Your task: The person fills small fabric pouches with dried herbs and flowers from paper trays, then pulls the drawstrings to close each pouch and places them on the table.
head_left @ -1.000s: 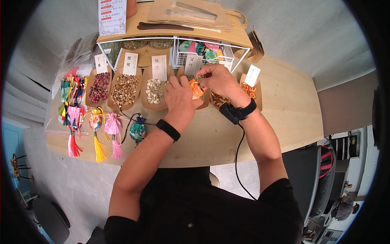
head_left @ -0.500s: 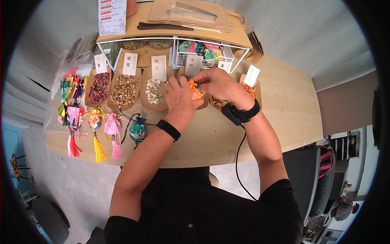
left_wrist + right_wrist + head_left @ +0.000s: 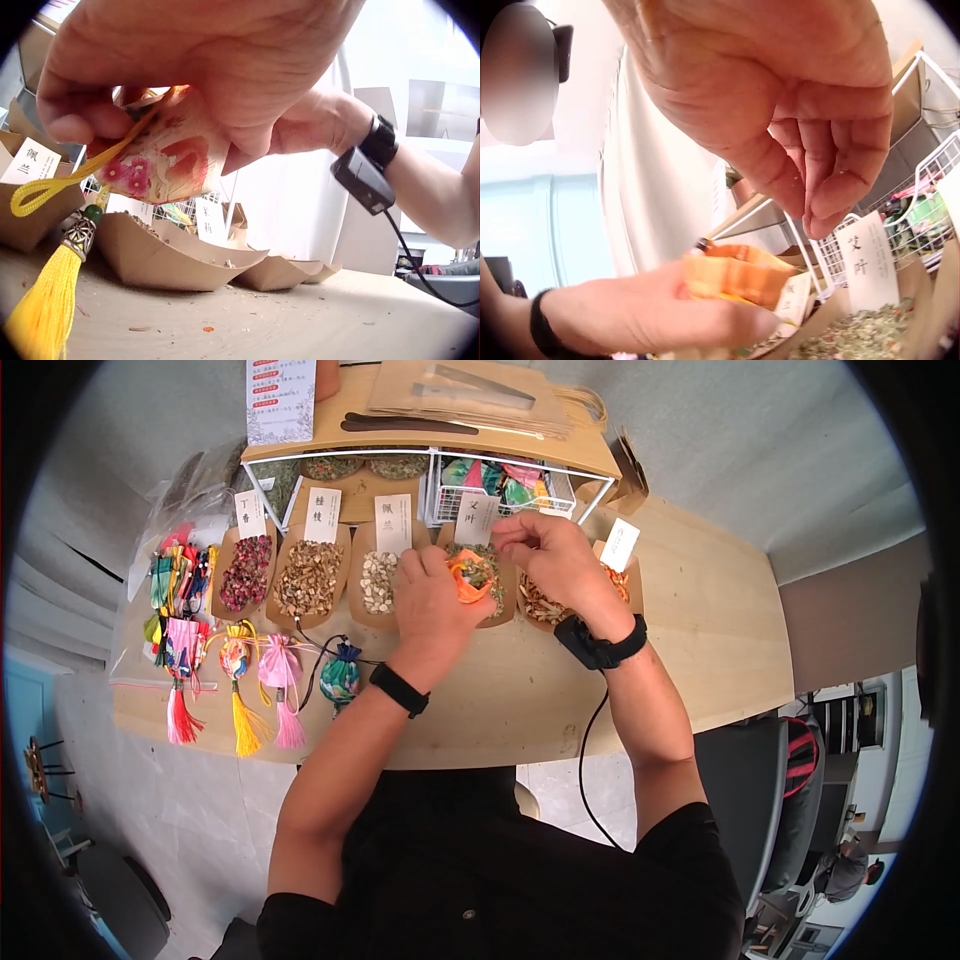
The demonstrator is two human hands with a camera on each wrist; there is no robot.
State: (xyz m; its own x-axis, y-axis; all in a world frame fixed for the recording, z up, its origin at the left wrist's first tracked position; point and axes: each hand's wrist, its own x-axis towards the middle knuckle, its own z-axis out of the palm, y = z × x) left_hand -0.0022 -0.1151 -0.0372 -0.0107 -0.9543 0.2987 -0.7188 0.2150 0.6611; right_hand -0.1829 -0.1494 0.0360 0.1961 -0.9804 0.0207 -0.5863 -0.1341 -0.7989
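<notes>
With the left hand (image 3: 432,607), I grip the orange patterned fabric pouch (image 3: 471,595), mouth open, over the brown paper herb tray (image 3: 172,261). Right hand (image 3: 560,563): fingertips together, no contents visible. Closure not yet done.

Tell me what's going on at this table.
A person's left hand holds a small orange patterned fabric pouch with a yellow tassel, its mouth open, over dried green herb. The right hand hovers beside it, fingertips pressed together, with nothing visible between them. Brown paper trays of dried plant material stand in a row, and more tasselled pouches lie towards the left.
</notes>
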